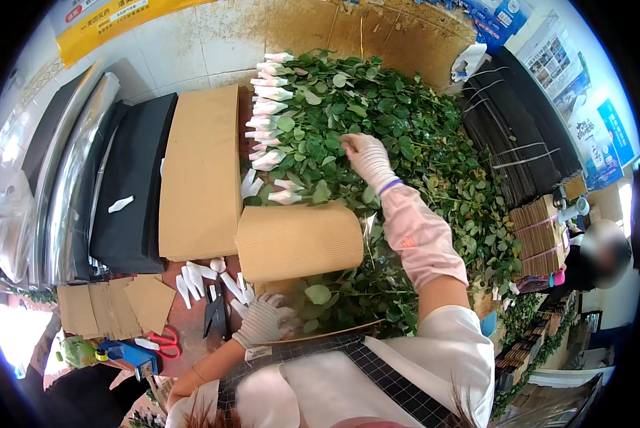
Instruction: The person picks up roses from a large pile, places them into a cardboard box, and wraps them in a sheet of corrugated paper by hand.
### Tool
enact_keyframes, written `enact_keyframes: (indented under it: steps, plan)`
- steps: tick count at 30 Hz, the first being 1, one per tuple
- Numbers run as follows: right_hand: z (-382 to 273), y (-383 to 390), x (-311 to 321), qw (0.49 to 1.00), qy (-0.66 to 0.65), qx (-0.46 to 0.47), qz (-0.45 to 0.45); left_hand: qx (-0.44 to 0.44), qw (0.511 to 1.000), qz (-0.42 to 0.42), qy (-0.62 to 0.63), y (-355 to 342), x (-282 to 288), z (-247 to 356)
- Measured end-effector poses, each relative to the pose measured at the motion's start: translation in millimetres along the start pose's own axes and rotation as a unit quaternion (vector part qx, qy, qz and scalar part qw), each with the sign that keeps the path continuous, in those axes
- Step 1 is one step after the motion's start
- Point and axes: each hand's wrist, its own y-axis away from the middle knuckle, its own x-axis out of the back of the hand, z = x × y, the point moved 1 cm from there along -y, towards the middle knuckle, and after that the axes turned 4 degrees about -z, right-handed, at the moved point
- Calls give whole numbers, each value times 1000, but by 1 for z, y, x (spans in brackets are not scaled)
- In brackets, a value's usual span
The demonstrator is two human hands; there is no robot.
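My right hand point(368, 158), in a pale striped glove, reaches into a big pile of leafy rose stems point(420, 121). Its fingers are curled together among the leaves; what they hold is hidden. White sleeves point(268, 107) cover the flower heads along the pile's left side. Close to my body, my left hand point(266, 319), gloved too, has its fingers apart beside the nearer leafy stems point(348, 296). Between my hands a sheet of brown corrugated cardboard point(298, 242) curves over. Loose white sleeves point(191, 282) and a black tool point(215, 314) lie left of my left hand.
Stacks of brown cardboard point(202, 171) and black sheets point(134, 185) stand at the left, near rolled clear film point(77, 178). Red-handled scissors point(165, 342) lie by a blue box point(131, 357). Tied black sheets point(519, 121) lean at the right; another person point(584, 264) is beyond.
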Motion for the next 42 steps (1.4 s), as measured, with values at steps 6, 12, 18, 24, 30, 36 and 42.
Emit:
enact_keyframes:
  steps: [6,12,18,24,30,36,42]
  plan:
    - [-23,-63,-40,988,129,87,23,0,1000,-18,-9,5,-15,-14]
    - [-23,-89,-56,965,262,-5,21,9,999,-38,-25,-1,2,-4]
    - [17,2,-27,934,188,232,194,-9,1000,-21,-13,-2,-5,-6]
    - [41,56,154,790,-187,-20,584,-6,997,-60,-40,3,-16,-14]
    - [44,43,195,712,-71,175,676,8,999,-38,-33,1,0,-6]
    - [23,-82,101,909,296,-46,290,9,997,-74,-15,-9,19,8]
    - [58,-23,-7,983,146,-114,16,-9,998,-37,-40,1,-13,-12]
